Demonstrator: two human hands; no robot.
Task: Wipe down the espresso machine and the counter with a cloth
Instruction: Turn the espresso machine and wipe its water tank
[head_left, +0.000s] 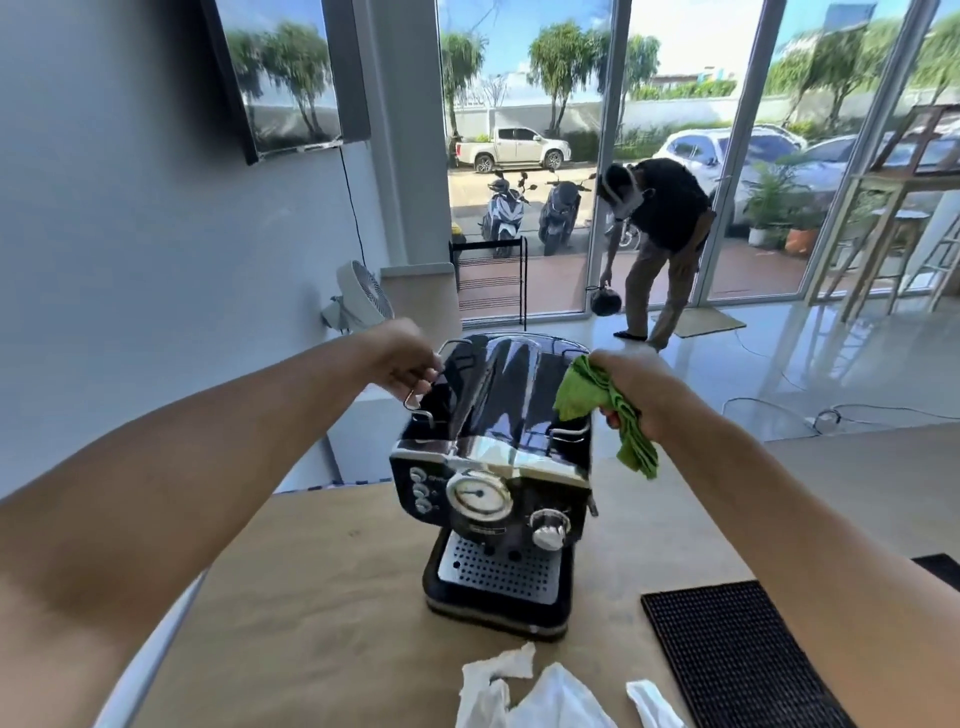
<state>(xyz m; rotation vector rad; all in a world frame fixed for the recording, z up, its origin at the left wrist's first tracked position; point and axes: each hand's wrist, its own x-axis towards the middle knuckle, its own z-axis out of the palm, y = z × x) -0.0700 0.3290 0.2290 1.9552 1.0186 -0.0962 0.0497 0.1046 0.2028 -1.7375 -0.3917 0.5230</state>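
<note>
A black and chrome espresso machine (493, 467) stands on the wooden counter (322, 597), its round gauge and knob facing me. My left hand (405, 364) grips the thin chrome rail at the machine's top left rear corner. My right hand (634, 384) holds a crumpled green cloth (597, 400) against the top right edge of the machine, and part of the cloth hangs down past my wrist.
Crumpled white paper (524, 691) lies at the counter's near edge. A black rubber bar mat (737, 654) sits to the right. Beyond the counter, a person (660, 244) bends over on the glossy floor by the glass doors. A white fan (358, 296) stands at the left wall.
</note>
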